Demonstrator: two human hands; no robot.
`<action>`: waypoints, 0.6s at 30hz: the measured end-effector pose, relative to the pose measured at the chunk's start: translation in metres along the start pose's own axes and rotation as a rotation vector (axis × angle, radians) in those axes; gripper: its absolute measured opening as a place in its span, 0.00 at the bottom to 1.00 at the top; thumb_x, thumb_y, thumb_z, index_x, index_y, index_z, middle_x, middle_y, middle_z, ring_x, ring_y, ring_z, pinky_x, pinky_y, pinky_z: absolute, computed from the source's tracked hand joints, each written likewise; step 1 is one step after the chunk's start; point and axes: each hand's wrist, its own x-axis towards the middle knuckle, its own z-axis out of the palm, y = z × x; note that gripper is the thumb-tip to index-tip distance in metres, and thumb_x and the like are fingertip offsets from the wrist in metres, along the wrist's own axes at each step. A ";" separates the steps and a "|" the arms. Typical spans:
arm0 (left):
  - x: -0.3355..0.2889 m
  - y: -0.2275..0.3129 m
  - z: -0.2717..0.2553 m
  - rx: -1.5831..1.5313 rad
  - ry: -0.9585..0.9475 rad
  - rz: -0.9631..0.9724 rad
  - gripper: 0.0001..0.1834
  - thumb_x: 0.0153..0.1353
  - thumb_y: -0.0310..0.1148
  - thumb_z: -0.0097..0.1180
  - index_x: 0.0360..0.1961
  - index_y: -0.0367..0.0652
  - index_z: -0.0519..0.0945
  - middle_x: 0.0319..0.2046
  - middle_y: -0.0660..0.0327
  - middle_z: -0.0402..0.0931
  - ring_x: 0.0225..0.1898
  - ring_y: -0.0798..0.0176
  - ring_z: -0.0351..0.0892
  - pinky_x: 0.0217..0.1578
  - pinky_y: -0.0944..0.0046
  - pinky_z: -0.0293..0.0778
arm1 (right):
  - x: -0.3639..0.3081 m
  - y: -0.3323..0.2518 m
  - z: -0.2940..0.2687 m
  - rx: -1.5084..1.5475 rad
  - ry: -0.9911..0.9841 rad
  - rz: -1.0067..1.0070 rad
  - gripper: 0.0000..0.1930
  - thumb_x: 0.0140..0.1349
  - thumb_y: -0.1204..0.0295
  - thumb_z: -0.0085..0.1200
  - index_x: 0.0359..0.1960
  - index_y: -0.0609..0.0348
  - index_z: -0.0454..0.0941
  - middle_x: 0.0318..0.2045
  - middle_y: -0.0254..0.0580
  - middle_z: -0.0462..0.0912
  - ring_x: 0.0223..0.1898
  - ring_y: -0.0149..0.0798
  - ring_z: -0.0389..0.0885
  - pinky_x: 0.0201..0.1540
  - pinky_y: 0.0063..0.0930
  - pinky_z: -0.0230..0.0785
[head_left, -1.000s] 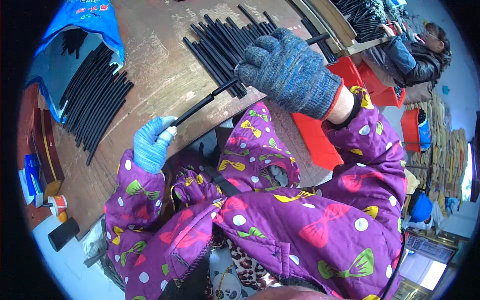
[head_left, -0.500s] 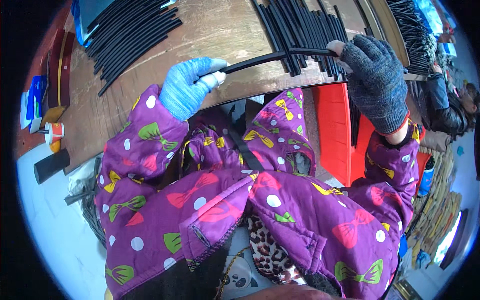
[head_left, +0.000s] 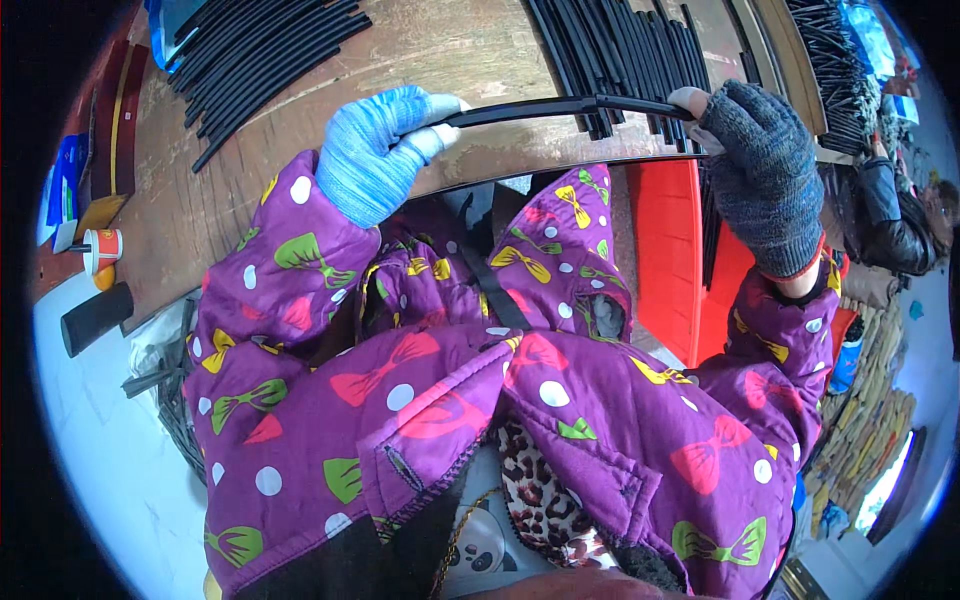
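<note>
A slim black strip (head_left: 525, 110) stretches between my two hands, bowed slightly upward, with a small step or joint right of its middle. My left hand (head_left: 375, 155), in a light blue glove with bare fingertips, pinches its left end between thumb and finger. At the other end, my right hand (head_left: 762, 165) in a dark grey glove grips it, the thumb on top; its other fingers curl over and partly hide that end. Behind the strip, a row of similar black strips (head_left: 610, 55) lies on the wooden table (head_left: 440, 60). Another fanned bundle of black strips (head_left: 265, 70) lies at the far left.
A red plastic crate (head_left: 665, 260) stands below the table edge on the right. More black strips (head_left: 830, 75) are piled at the far right, near a person's sleeve (head_left: 880, 190). A paper cup (head_left: 103, 250) sits at the table's left edge.
Both hands still hold the strip. It has risen slightly and moved a little to the right, now bowed more evenly; my right hand has shifted slightly right.
</note>
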 end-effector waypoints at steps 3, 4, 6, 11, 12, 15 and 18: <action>-0.006 0.002 0.000 -0.014 0.025 -0.029 0.11 0.47 0.22 0.58 0.34 0.33 0.78 0.27 0.57 0.76 0.31 0.64 0.75 0.35 0.69 0.70 | -0.003 -0.004 -0.001 -0.003 -0.042 0.029 0.22 0.39 0.81 0.48 0.40 0.52 0.73 0.31 0.42 0.74 0.34 0.49 0.72 0.36 0.38 0.63; -0.005 0.000 -0.001 0.000 0.021 -0.018 0.11 0.46 0.22 0.58 0.35 0.33 0.78 0.27 0.57 0.76 0.31 0.64 0.75 0.35 0.69 0.70 | -0.003 -0.003 0.000 0.005 -0.032 0.036 0.21 0.39 0.81 0.48 0.40 0.52 0.73 0.30 0.42 0.74 0.33 0.49 0.72 0.35 0.38 0.63; -0.005 -0.002 -0.001 0.012 0.017 -0.009 0.11 0.46 0.22 0.58 0.35 0.33 0.78 0.27 0.57 0.76 0.31 0.65 0.75 0.35 0.69 0.70 | -0.003 -0.004 -0.001 0.014 -0.024 0.042 0.21 0.39 0.82 0.48 0.40 0.52 0.73 0.30 0.42 0.74 0.33 0.49 0.72 0.35 0.38 0.63; -0.003 0.004 -0.001 0.045 0.008 0.038 0.11 0.46 0.22 0.58 0.34 0.33 0.78 0.26 0.57 0.75 0.31 0.65 0.75 0.35 0.69 0.70 | -0.006 -0.003 0.003 0.016 -0.012 0.043 0.20 0.40 0.81 0.48 0.39 0.52 0.74 0.29 0.41 0.74 0.33 0.48 0.72 0.34 0.37 0.63; -0.003 0.003 -0.002 0.044 0.007 0.038 0.11 0.46 0.22 0.58 0.34 0.33 0.78 0.26 0.57 0.75 0.31 0.65 0.75 0.35 0.69 0.70 | -0.007 -0.003 0.003 0.016 -0.013 0.045 0.20 0.40 0.81 0.48 0.39 0.52 0.74 0.29 0.41 0.74 0.33 0.48 0.72 0.34 0.37 0.63; -0.004 0.001 -0.003 0.045 -0.024 0.020 0.11 0.46 0.22 0.58 0.34 0.34 0.78 0.26 0.58 0.75 0.30 0.65 0.75 0.34 0.70 0.70 | -0.008 -0.004 0.003 0.009 -0.001 0.023 0.20 0.40 0.81 0.48 0.39 0.52 0.74 0.29 0.41 0.74 0.33 0.48 0.73 0.34 0.36 0.63; -0.005 0.003 -0.001 0.049 0.008 0.057 0.11 0.45 0.21 0.58 0.34 0.34 0.78 0.25 0.58 0.75 0.29 0.65 0.74 0.33 0.70 0.69 | -0.010 -0.008 0.004 0.041 0.019 0.057 0.20 0.40 0.81 0.48 0.39 0.52 0.74 0.30 0.41 0.74 0.33 0.47 0.73 0.35 0.36 0.63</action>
